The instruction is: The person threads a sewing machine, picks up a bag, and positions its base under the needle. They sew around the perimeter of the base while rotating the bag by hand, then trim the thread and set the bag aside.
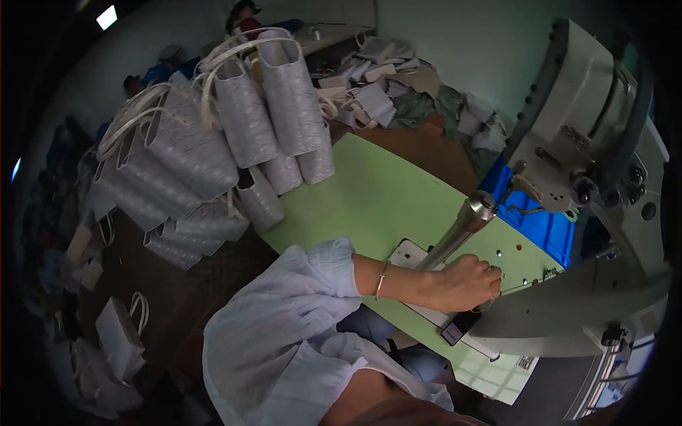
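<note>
My left hand (465, 284), a bracelet (381, 281) on its wrist, reaches across the green tabletop (376, 192) to the machine. Its fingers are curled closed beside the lower part of a metal post (458, 226). Whatever they hold, if anything, is hidden; a thin loop shows just below the knuckles. Under the wrist lies a long pale plate (410, 251). A small dark device with a lit screen (455, 332) sits just below the hand. My right hand is out of view.
Silvery handbags (245, 117) with pale handles stand stacked at the table's left edge. The machine's large head (568, 121) overhangs the right side, near a blue bin (540, 224). More bags and fabric (380, 85) are heaped behind. A person (245, 14) is at the back.
</note>
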### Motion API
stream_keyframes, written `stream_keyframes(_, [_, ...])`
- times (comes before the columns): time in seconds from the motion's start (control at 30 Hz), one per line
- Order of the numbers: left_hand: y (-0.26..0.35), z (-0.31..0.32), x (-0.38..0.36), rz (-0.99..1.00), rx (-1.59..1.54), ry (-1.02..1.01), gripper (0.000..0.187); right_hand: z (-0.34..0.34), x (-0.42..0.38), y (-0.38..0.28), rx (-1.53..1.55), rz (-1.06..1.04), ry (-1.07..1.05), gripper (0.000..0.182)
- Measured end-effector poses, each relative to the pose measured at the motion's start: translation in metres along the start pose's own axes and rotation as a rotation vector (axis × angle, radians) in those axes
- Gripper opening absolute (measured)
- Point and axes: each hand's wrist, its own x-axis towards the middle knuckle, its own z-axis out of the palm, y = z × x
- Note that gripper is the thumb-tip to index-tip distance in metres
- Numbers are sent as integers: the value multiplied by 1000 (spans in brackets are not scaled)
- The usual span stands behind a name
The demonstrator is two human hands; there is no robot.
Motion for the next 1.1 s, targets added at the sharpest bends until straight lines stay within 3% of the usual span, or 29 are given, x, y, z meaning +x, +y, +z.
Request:
stream_keyframes(0.07, [6, -1, -12, 52, -114, -56, 28, -10, -12, -28, -41, -79, 68, 42])
stream_keyframes(0.13, [-1, -4, -53, 273, -211, -87, 44, -13, -30, -58, -56, -160, 125, 38])
stream_keyframes(0.2, [-28, 0, -98, 412, -535, -558, 60, -16, -52, -86, -54, -239, 168, 35])
stream_keyframes(0.23, [-56, -3, -119, 343, -639, -813, 57, -18, -64, -101, -40, -280, 179, 34])
stream_keyframes(0.27, [-78, -50, -120, 103, -565, -969, 38, -19, -79, -117, -24, -324, 187, 33])
stream_keyframes(0.3, [-101, -97, -132, -157, -540, -691, 26, -20, -92, -133, 4, -363, 182, 31])
stream_keyframes(0.33, [-126, -125, -148, -144, -356, -185, 20, -21, -106, -151, 47, -404, 162, 30])
stream_keyframes(0.37, [-145, -164, -155, -161, -31, 12, 15, -22, -119, -168, 99, -448, 128, 28])
stream_keyframes(0.4, [-158, -196, -161, -281, 7, 136, 14, -21, -134, -187, 166, -495, 67, 27])
stream_keyframes(0.47, [-165, -242, -169, -412, -292, 426, 15, -19, -157, -223, 342, -577, -87, 25])
stream_keyframes(0.5, [-164, -245, -175, -412, -283, 422, 15, -16, -169, -241, 447, -607, -178, 24])
stream_keyframes(0.57, [-167, -253, -187, -424, -607, 756, 20, -2, -193, -283, 679, -629, -414, 22])
stream_keyframes(0.6, [-162, -254, -191, -420, -597, 754, 20, 3, -202, -296, 771, -625, -512, 21])
stream_keyframes(0.67, [-145, -245, -202, -522, -981, 761, 27, 26, -225, -338, 969, -625, -699, 20])
stream_keyframes(0.9, [-139, -232, -223, -433, -1011, 728, 37, 79, -273, -462, 1383, -450, -956, 12])
stream_keyframes(0.97, [-143, -227, -224, -262, -1113, 667, 51, 85, -281, -486, 1435, -371, -1054, 6])
stream_keyframes(1.0, [-145, -223, -225, -252, -1125, 664, 51, 89, -287, -496, 1420, -371, -1054, 6])
stream_keyframes(1.07, [-147, -210, -224, -302, -1170, 565, 83, 95, -301, -511, 1491, -77, -1200, 9])
stream_keyframes(1.1, [-147, -203, -223, -295, -1189, 555, 83, 95, -303, -519, 1470, -67, -1200, 9])
